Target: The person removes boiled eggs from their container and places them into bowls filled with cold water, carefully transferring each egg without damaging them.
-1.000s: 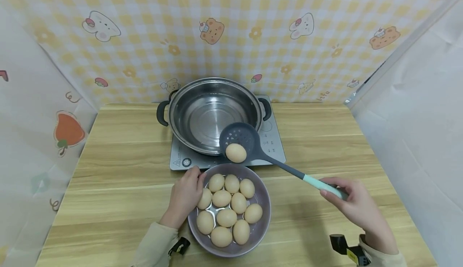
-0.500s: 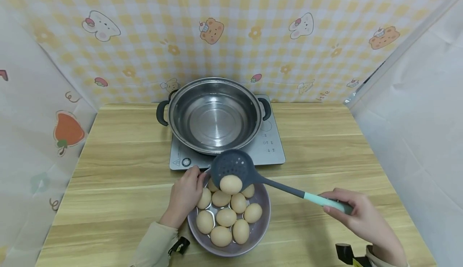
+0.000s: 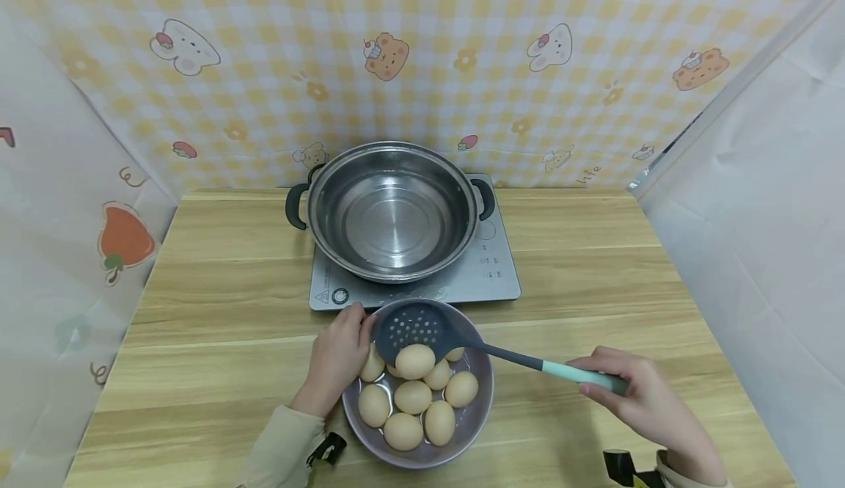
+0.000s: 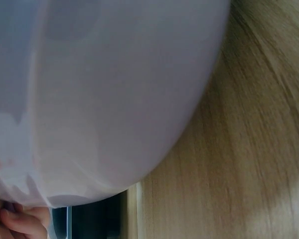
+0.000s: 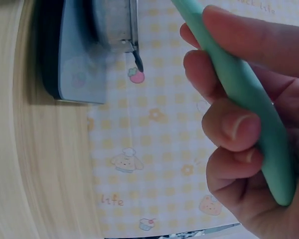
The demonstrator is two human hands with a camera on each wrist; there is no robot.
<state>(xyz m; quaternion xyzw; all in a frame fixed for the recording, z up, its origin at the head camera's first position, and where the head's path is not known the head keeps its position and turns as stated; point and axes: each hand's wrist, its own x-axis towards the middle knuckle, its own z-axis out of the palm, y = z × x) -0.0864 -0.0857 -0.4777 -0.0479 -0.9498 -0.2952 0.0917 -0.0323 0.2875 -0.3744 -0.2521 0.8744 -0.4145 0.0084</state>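
My right hand grips the mint-green handle of a dark slotted skimmer; in the right wrist view the fingers curl round that handle. The skimmer's head is low over the far side of a mauve bowl. One brown egg sits at the head's near edge. Several more eggs lie in the bowl, some partly hidden by the skimmer. At the bowl's left rim, my left hand holds on with thumb and fingers. The bowl's outer wall fills most of the left wrist view.
A steel pot with black side handles stands on a flat induction cooker just beyond the bowl. No eggs show inside it. A checked cloth hangs behind the wooden table.
The skimmer, with the egg on it, has moved from the pot's near rim back toward me and down over the bowl. The left hand and bowl have stayed put.
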